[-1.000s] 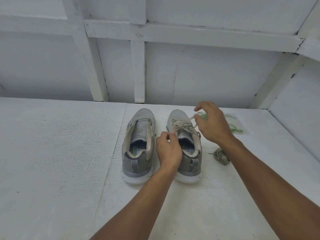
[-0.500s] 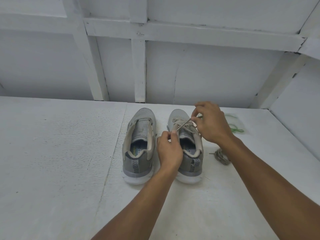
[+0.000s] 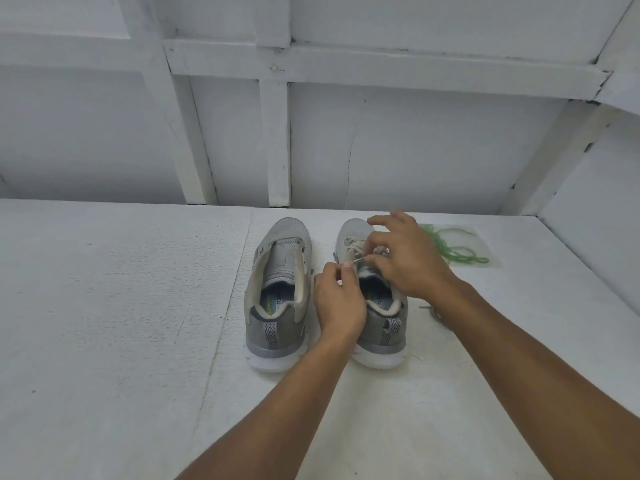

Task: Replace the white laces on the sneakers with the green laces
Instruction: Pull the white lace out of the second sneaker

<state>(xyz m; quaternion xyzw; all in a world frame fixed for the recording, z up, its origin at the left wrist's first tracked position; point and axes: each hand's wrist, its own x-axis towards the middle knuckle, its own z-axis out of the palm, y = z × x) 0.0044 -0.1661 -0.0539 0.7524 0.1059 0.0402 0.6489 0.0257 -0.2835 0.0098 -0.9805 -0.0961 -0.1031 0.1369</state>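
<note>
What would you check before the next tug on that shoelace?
1. Grip: left hand and right hand both pinch the white lace: ok.
2. Lace taut between the hands: ok.
3. Lace out of every eyelet of the laced sneaker: not ok, it is threaded near the toe.
4. Other sneaker stripped of its lace: ok.
5. Removed lace lying clear of the sneakers: ok.
6. Green laces out of their bag: cannot tell.
</note>
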